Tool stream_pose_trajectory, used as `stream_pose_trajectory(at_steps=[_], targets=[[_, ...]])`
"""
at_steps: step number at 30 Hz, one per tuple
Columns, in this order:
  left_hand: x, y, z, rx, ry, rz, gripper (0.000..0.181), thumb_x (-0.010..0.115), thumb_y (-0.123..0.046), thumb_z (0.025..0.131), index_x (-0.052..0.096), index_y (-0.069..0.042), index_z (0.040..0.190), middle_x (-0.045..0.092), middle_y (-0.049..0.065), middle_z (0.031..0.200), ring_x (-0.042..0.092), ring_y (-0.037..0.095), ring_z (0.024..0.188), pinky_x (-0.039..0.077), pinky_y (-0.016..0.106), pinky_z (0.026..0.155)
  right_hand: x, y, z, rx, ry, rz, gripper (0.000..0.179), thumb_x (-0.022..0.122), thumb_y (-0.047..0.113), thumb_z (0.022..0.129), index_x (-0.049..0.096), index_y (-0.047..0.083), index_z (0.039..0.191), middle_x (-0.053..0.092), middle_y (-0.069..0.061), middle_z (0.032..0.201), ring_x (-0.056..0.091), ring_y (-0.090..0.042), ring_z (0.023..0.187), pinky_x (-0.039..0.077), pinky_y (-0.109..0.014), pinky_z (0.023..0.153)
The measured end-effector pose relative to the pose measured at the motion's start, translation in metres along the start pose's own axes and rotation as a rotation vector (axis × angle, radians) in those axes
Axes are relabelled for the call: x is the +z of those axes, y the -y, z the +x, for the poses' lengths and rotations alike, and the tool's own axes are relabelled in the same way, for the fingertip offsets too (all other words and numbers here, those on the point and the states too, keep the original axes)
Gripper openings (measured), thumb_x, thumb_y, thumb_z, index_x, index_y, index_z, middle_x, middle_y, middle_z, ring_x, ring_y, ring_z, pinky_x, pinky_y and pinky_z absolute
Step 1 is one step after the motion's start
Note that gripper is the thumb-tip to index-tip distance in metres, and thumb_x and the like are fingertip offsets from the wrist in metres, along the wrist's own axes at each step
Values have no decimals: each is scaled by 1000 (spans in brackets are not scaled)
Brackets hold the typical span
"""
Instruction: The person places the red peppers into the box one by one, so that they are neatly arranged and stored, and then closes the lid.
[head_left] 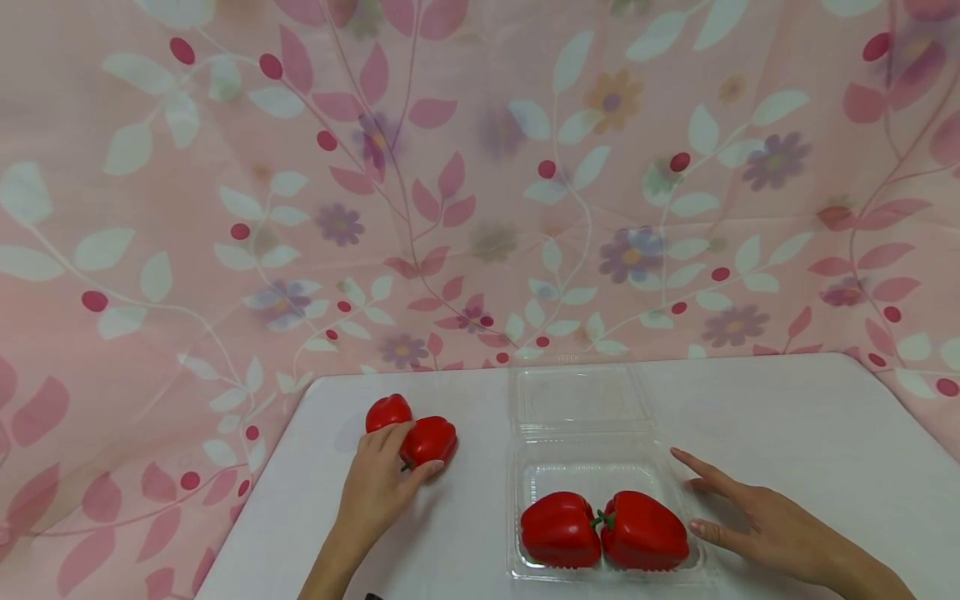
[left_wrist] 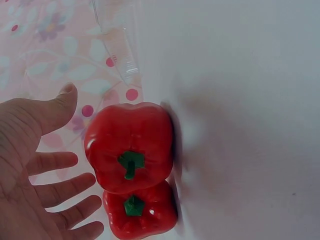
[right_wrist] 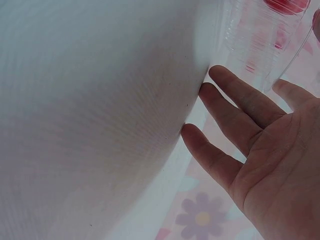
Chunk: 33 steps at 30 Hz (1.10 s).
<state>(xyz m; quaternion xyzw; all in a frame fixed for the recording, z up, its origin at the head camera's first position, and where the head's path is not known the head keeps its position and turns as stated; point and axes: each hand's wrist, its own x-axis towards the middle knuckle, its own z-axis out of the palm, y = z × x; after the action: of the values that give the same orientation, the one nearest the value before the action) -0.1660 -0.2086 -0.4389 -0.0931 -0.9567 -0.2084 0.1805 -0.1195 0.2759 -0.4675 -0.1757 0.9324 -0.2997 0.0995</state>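
Observation:
On the left of the table, my left hand (head_left: 381, 479) is spread over a red bell pepper (head_left: 433, 442) with a green stem. In the left wrist view its fingers are parted beside that pepper (left_wrist: 131, 145), not closed round it. A second loose red pepper (head_left: 388, 412) sits just behind, against the first. Two more red peppers, a left one (head_left: 561, 530) and a right one (head_left: 647, 532), lie stem to stem in a clear plastic clamshell box (head_left: 517, 467). My right hand (head_left: 765, 529) is beside the box's right edge, its fingers (right_wrist: 215, 150) extended and holding nothing.
The clamshell's lid (head_left: 577, 396) lies folded back toward the far edge of the white table (head_left: 795, 425). Behind the table hangs a pink floral cloth (head_left: 480, 183). A small dark object (head_left: 373, 596) shows at the near edge.

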Motion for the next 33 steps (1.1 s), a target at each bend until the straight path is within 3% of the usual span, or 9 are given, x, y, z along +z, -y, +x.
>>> stream_pose_trajectory(at_steps=[18,33], targets=[[2,-1,1,-133,52,44,68,85,-40,75,62,-4,128,63,15,123,55,35,108,54,52,85,-1,0,0,-33,-12,-19,81,66,51,89,24,33,156,65,-3,125,60,-38,112,47,-71,74],[8,0,3,-165,70,58,73,89,-37,71,60,-4,130,64,16,122,56,37,107,54,54,84,-2,0,0,-24,-10,-19,81,65,51,89,23,35,156,64,-4,126,59,-39,114,47,-71,75]])
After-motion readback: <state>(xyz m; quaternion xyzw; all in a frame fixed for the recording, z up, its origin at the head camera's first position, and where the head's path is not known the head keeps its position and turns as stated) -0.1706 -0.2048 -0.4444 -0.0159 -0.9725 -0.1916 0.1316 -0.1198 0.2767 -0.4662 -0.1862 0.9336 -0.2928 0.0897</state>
